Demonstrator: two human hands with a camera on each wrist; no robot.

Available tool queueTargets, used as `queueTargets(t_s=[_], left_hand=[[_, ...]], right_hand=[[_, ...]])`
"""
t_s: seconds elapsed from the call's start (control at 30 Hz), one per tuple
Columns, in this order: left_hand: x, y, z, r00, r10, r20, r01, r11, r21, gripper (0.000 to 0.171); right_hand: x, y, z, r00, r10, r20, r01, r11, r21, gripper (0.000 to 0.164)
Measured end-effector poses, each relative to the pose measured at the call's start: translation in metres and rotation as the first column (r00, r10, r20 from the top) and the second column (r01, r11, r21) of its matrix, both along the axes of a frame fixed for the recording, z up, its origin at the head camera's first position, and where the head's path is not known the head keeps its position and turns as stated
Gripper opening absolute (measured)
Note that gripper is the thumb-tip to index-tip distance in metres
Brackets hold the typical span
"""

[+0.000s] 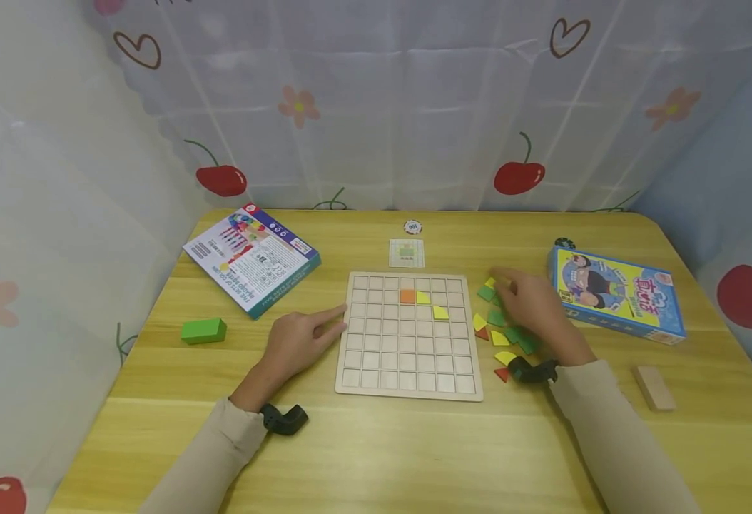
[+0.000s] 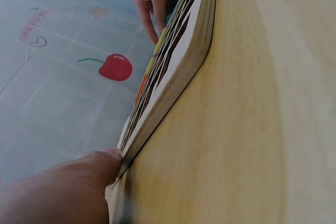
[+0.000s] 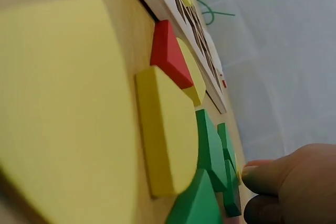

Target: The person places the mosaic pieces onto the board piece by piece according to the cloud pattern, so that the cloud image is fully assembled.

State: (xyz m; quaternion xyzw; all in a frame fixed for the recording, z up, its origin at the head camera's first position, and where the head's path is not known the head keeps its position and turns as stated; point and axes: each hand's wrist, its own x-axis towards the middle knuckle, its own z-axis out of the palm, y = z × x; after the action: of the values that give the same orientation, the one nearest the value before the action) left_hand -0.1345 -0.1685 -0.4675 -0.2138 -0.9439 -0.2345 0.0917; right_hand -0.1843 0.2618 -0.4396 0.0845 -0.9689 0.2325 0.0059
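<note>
Left hand (image 1: 299,344), fingers extended, touches the left edge of the gridded board (image 1: 414,348) in the head view; an orange square (image 1: 407,296) and two yellow pieces (image 1: 440,313) lie on it. The right hand (image 1: 533,303) reaches among loose pieces (image 1: 496,318) beside it. Left wrist view: the thumb (image 2: 100,169) meets the board's edge. Right wrist view: fingertips (image 3: 255,177) are beside green blocks (image 3: 212,153); whether they pinch anything, I cannot tell.
</note>
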Motion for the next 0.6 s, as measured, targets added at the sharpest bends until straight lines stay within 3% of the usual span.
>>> queueTargets(t_s=[0.33,0.6], left_hand=[[0.0,0.0,0.001,1.0,0.002,-0.011,-0.002,1.0,-0.001,0.037],[0.0,0.0,0.0,1.0,0.0,-0.002,0.0,1.0,-0.001,0.038]], right_hand=[[0.001,0.008,0.011,0.998,0.021,0.066,-0.026,0.997,0.066,0.04],[0.002,0.004,0.011,0.999,-0.032,0.026,0.03,0.997,0.076,0.042]])
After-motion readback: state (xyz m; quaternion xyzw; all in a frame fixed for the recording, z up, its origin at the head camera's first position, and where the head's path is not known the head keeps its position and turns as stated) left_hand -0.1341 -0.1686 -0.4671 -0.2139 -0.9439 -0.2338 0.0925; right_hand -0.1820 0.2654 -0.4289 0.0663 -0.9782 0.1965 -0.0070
